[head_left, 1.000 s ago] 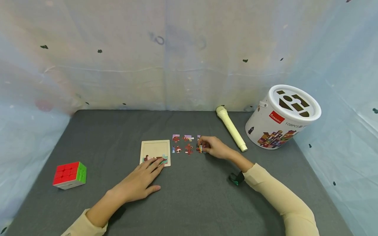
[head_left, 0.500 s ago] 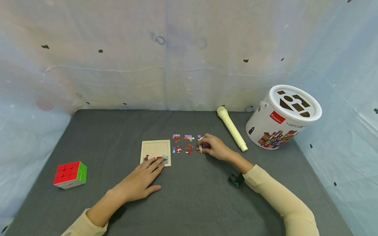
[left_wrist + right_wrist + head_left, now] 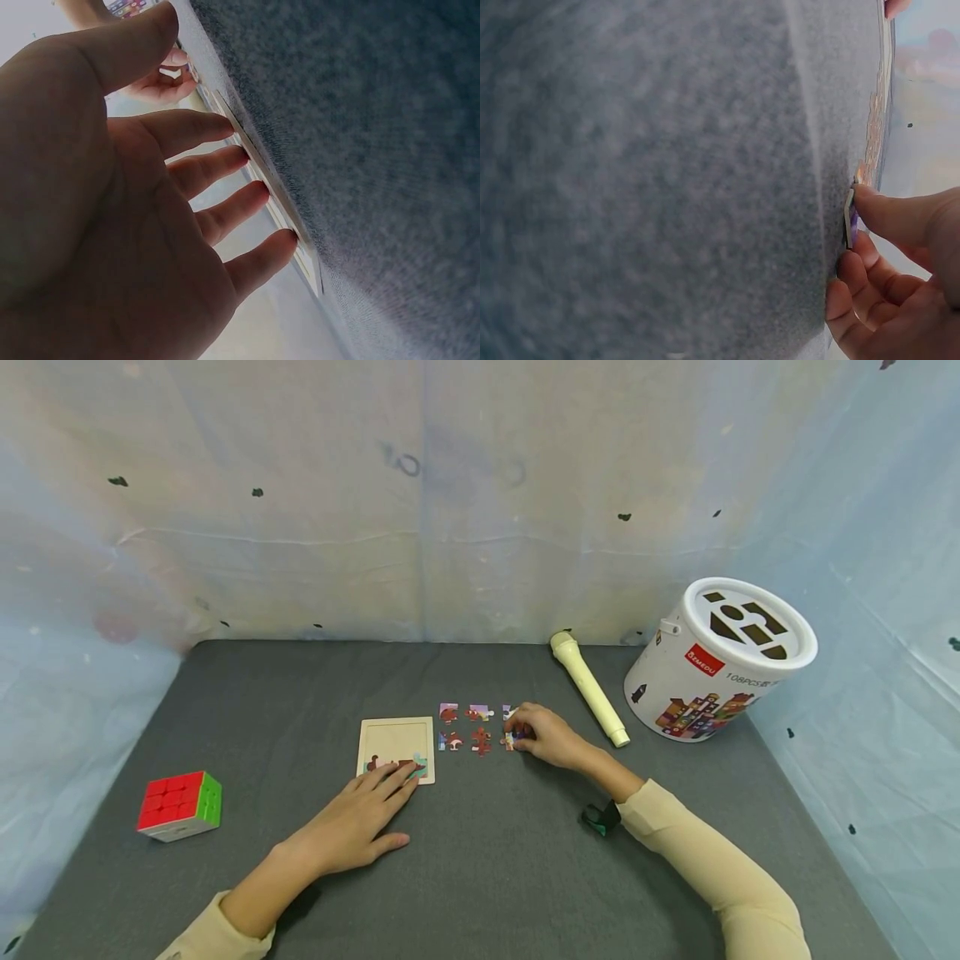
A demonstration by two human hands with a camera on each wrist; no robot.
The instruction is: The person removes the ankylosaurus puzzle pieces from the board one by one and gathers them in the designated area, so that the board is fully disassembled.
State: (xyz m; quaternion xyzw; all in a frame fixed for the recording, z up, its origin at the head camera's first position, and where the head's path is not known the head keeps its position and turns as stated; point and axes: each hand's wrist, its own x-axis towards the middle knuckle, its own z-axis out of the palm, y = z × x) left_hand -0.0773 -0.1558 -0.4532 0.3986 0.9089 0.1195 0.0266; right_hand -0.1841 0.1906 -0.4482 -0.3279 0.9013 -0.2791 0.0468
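Note:
My left hand rests with spread, straight fingers on the near edge of a square wooden puzzle tray. Part of a brown and teal picture shows along the tray's lower side, partly under the fingers. To its right, my right hand pinches a small jigsaw piece between thumb and fingers at the table surface. Fingers cover much of that piece in the head view. Other jigsaw pieces lie in two rows between the tray and the right hand; one piece sits just beyond the right fingertips.
A red, green and white puzzle cube stands at the left. Behind the right hand lies a pale yellow toy microphone. A white block bucket with a shape-hole lid stands at the back right. Grey cloth covers the table.
The right fingers have shifted slightly, uncovering more of the upper right jigsaw piece. My left hand has stayed on the tray.

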